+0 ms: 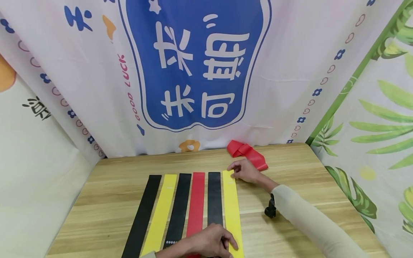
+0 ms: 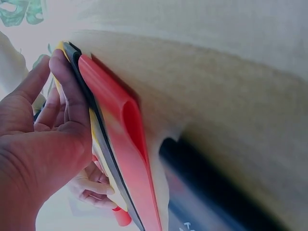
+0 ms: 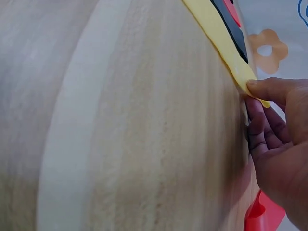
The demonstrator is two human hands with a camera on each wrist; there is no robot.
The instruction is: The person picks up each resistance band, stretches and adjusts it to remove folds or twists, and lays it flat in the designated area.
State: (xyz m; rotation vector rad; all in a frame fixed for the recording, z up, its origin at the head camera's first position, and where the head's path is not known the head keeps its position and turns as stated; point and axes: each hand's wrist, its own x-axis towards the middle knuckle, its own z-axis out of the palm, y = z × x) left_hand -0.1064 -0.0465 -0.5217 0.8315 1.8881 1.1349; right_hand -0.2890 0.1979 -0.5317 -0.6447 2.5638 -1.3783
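Observation:
Flat elastic loop bands lie side by side on the wooden table, lengthwise to me. My right hand (image 1: 247, 170) pinches the far end of the rightmost yellow band (image 1: 233, 211); in the right wrist view the thumb (image 3: 262, 87) is on top and fingers are underneath. At that band's near end, my left hand (image 1: 209, 240) holds it with bent fingers, reaching across the row. Left of it lie a black band (image 1: 214, 197), a red band (image 1: 196, 197) and another black one (image 1: 180, 197). The red band's folded loop end (image 2: 132, 120) shows in the left wrist view.
Further left lie a second yellow band (image 1: 164, 204) and a black band (image 1: 145, 211). A crumpled red band (image 1: 248, 152) sits behind my right hand, near the table's back edge. A printed curtain (image 1: 284, 71) hangs behind the wooden table (image 1: 96, 215).

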